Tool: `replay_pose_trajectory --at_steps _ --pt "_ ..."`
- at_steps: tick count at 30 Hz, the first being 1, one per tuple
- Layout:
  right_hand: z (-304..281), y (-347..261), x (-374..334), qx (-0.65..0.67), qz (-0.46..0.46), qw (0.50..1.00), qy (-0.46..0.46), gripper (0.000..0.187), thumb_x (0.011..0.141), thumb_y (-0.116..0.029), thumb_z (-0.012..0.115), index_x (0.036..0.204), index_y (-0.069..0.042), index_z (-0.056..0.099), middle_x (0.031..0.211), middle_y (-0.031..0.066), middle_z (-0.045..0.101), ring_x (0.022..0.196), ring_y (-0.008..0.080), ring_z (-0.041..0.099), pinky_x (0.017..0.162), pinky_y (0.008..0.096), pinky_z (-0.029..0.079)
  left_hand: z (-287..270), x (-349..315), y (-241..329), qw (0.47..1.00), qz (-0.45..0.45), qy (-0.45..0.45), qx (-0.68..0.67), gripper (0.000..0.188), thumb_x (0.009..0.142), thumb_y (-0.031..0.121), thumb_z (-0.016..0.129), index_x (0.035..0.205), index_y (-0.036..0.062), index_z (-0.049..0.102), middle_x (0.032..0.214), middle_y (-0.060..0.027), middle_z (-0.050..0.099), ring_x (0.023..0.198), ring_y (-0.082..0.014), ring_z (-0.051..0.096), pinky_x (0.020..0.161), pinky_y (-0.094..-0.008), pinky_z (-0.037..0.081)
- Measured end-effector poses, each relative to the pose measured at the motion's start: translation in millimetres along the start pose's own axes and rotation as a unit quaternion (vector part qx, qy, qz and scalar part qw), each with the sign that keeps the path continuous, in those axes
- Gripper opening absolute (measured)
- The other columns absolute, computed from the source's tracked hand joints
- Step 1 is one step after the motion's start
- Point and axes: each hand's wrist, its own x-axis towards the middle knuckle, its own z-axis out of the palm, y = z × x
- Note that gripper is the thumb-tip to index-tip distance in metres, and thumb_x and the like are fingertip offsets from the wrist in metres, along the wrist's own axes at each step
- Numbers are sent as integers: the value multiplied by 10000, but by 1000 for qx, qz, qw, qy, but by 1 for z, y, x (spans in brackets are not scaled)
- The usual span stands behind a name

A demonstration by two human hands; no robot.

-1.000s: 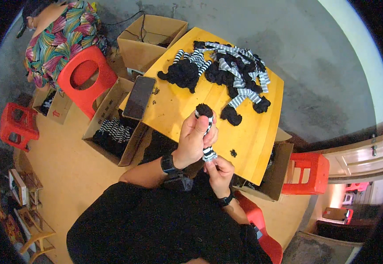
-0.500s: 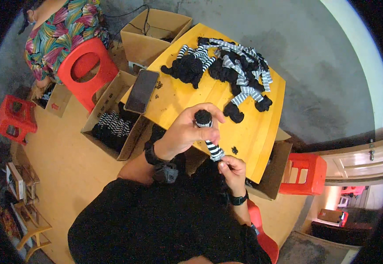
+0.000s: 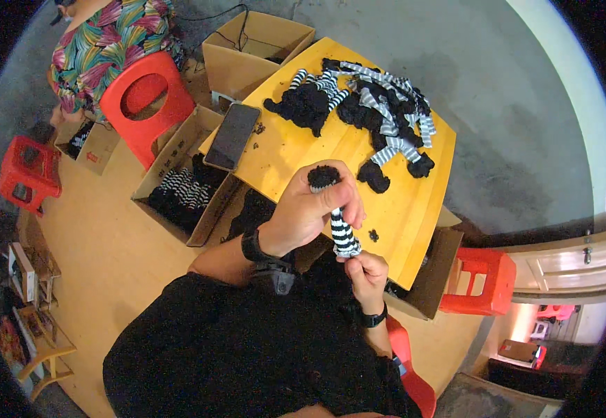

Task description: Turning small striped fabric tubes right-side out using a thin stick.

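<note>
**Stretching a striped sock between two hands, above the table's near edge**

Holding: left hand (image 3: 310, 212) is curled shut around the black toe end of the sock (image 3: 341, 230); right hand (image 3: 367, 270) pinches the lower, cuff end between fingertips. The sock hangs nearly upright between them, black-and-white bands showing.

Change: a second ago both hands sat close together with the sock bunched between them; half a second ago they had begun to part. Now the left hand has risen and the right has dropped toward the lap, so the sock is drawn out to nearly full length. By my judgement the piece is being pulled straight, not yet set down.

Position: sock is in the air, over the near edge of the yellow table (image 3: 296, 150), touching nothing else.

Table contents: pile (image 3: 376, 115) of black and striped socks at the far end; one loose black piece (image 3: 373, 177) just beyond the left hand; phone (image 3: 232, 136) lying at the left edge.

Edges and room: bare yellow surface lies between the hands and the pile. Left of the table, an open box (image 3: 177, 191) of striped socks stands below the edge, near the left elbow. Another box (image 3: 428, 275) sits at the right, beside a red stool (image 3: 480, 279). A red chair (image 3: 143, 101) and a person in a patterned top (image 3: 108, 45) are well apart, at far left.
</note>
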Motion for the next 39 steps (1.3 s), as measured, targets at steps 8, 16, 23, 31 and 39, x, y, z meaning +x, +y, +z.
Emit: replay_pose_trajectory --at_steps 8,16,23,31,39 --pt "0 0 -3 -19 -13 1000 3 284 857 -225 544 749 29 614 538 -25 465 474 61 391 444 209 288 11 -9 0 999 26 -10 45 281 808 281 618 738 64 454 561 -42 490 528 -179 512 567 -317 435" --pt "5 -4 -2 9 -93 996 10 142 804 -88 568 710 17 571 592 35 545 513 101 482 486 234 353 13 -29 -37 995 -73 -31 -52 232 872 224 545 727 63 462 553 27 415 471 -58 374 442 -212 285" --pt "13 -7 8 50 16 998 16 130 822 -86 547 755 22 572 647 -6 561 580 77 485 543 215 387 1 -19 -34 997 -55 -58 16 277 906 248 482 697 79 414 540 32 391 468 -57 379 452 -194 298" --pt "2 10 -1 175 100 977 -74 268 874 -200 531 801 47 602 624 25 534 470 61 383 440 195 272 -12 -9 -8 999 5 -24 -21 438 835 433 522 926 5 492 648 -81 556 556 -156 543 520 -259 438" --pt "14 4 7 112 33 993 14 221 868 -127 523 778 54 610 563 -3 487 451 51 364 427 198 252 1 -6 -14 992 43 31 111 401 863 390 506 842 -8 545 719 -107 605 640 -163 591 587 -265 470"
